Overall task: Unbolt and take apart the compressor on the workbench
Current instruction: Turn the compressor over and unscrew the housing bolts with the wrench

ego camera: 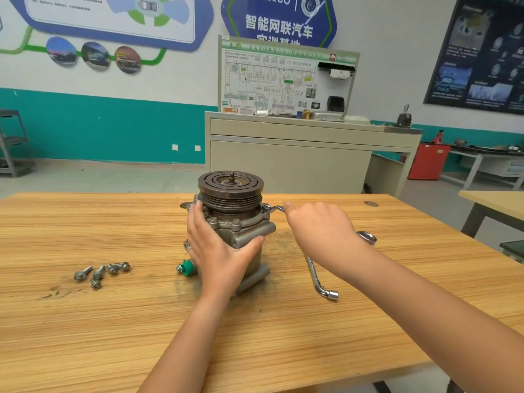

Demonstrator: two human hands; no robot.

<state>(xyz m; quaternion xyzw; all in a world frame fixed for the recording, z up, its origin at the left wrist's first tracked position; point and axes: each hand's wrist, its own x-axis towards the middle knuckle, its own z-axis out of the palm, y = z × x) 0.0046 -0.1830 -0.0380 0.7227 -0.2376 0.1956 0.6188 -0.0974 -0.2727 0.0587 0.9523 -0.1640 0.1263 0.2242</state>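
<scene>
While a wrench sits on one of its bolts, compressor [241, 231]: it stands upright near the middle of the bench [283, 350], pulley [231, 185] uppermost, in one piece.
Left hand [221, 251]: fingers [195, 222] are spread and fairly straight, pressed flat against the housing with the thumb out across the front; it braces the body and grips no tool.
Right hand [320, 231]: fingers are curled round the shank of the wrench [367, 238], whose far end sits at a bolt on the right edge of the flange.
Loose bolts [99, 272]: about five lie in a cluster on the bench, well to the left of the compressor, so part of the unbolting looks done.
Flange bolts [236, 224]: at least two heads are seated on the front of the flange, and the one under the wrench is not yet out.
Left to do: judging by this, the remaining bolts must come out before the head and pulley end can be lifted off the housing; no part is separated yet.
L-shaped socket wrench [316, 276]: it lies on the bench just right of the compressor, untouched.
</scene>
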